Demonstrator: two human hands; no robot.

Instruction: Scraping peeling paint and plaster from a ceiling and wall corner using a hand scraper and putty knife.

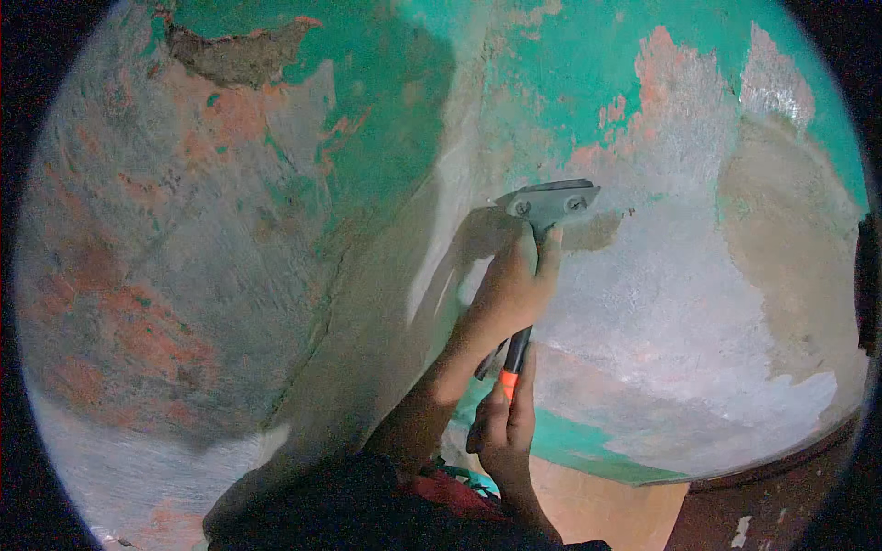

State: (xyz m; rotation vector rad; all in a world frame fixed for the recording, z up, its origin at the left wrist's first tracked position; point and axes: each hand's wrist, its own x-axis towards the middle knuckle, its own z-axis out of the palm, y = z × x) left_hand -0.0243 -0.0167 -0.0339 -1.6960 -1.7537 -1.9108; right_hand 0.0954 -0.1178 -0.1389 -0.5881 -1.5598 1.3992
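A long-handled scraper [555,202] has a wide metal head with two screws and a black handle with an orange band. Its blade lies at the painted wall [620,296], just right of the inner corner. My left hand [520,279] is closed around the upper handle, right below the head. Lower down, my right hand [501,420] grips the handle at the orange band. Green paint [565,76] covers the wall's upper part; grey-white and pinkish patches show below it. Whether the blade's edge touches the surface is hard to tell.
On the left, the adjoining wall [227,275] bears worn green, grey and orange patches, with a rough broken hollow [238,55] near its top. A crack runs down near the corner. Dark red-brown and tan surfaces lie beneath the wall's curved lower edge at the bottom right.
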